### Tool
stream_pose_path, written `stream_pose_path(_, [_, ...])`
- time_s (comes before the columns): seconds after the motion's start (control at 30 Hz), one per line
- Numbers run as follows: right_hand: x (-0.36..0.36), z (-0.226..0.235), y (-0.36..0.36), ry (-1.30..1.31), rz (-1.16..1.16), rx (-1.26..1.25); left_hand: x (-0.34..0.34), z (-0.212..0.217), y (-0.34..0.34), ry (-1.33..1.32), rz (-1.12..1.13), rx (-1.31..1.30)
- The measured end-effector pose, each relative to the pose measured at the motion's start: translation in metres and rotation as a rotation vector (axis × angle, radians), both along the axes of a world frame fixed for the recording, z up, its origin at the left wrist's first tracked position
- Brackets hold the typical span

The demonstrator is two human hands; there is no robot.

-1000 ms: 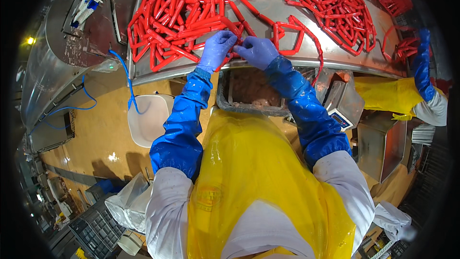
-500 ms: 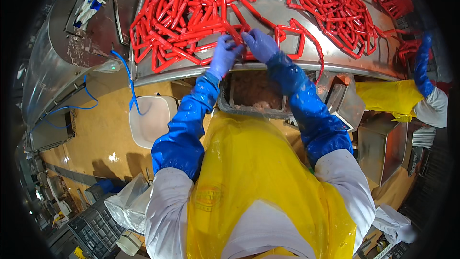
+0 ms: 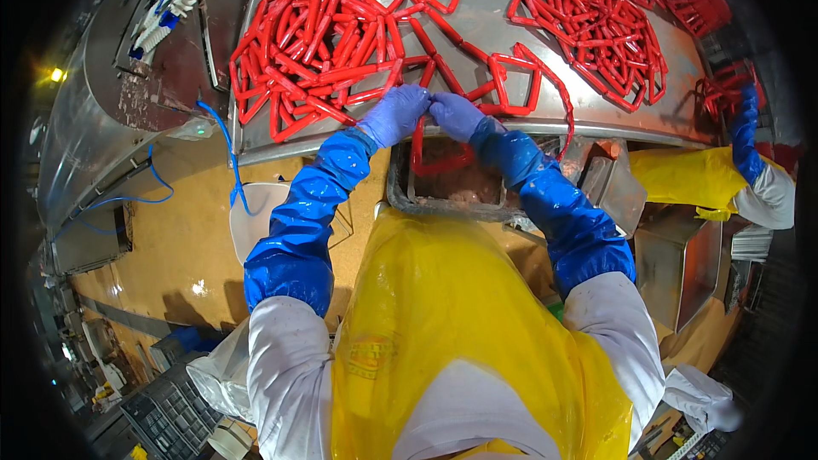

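Observation:
My left hand [image 3: 397, 114] and my right hand [image 3: 457, 114], both in purple gloves, meet at the front edge of the metal table. Their fingertips are pinched closed on a string of red sausages [image 3: 442, 161]; the exact grip is partly hidden by the gloves. Part of the string hangs below the hands, over a dark bin [image 3: 399, 192] with pinkish meat in it. Just beyond my left hand lies a large tangled heap of red linked sausages [image 3: 315, 43]. More links run across to the right of my hands, and one strand droops over the table edge.
A second heap of red sausages [image 3: 592, 25] lies farther right on the metal table [image 3: 486, 21]. A co-worker in a yellow apron [image 3: 690, 177] stands at the right, near a metal box [image 3: 677, 268]. On the left are a white tub [image 3: 253, 220] and a machine with a blue hose [image 3: 223, 132].
Both hands have come nearer to me and lower, from over the sausages to the table edge. They have closed together, and links now hang over the bin.

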State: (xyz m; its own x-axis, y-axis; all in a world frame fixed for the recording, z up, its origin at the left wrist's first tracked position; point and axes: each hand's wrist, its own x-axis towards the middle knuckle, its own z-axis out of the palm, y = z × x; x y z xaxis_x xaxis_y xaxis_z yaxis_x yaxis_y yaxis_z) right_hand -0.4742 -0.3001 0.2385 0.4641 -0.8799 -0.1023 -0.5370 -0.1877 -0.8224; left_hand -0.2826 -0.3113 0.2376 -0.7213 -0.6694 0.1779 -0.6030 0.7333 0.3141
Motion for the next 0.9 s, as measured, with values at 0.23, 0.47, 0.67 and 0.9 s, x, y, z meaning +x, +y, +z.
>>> stream_pose_path(0.23, [-0.002,0.01,0.02,0.671,0.306,-0.131,0.003,-0.007,0.008,-0.289,-0.2,0.131])
stream_pose_path(0.47, [-0.041,-0.046,-0.021,0.214,-0.331,-0.4,0.07,0.033,-0.049,-0.299,0.081,-0.317])
stream_pose_path(0.67, [-0.052,-0.013,-0.002,-1.258,-0.804,0.356,-0.048,-0.02,0.055,0.424,-0.016,0.199])
stream_pose_path(0.9, [-0.088,0.053,0.049,-0.164,-0.581,-0.558,-0.06,-0.002,0.019,0.013,-0.229,0.278])
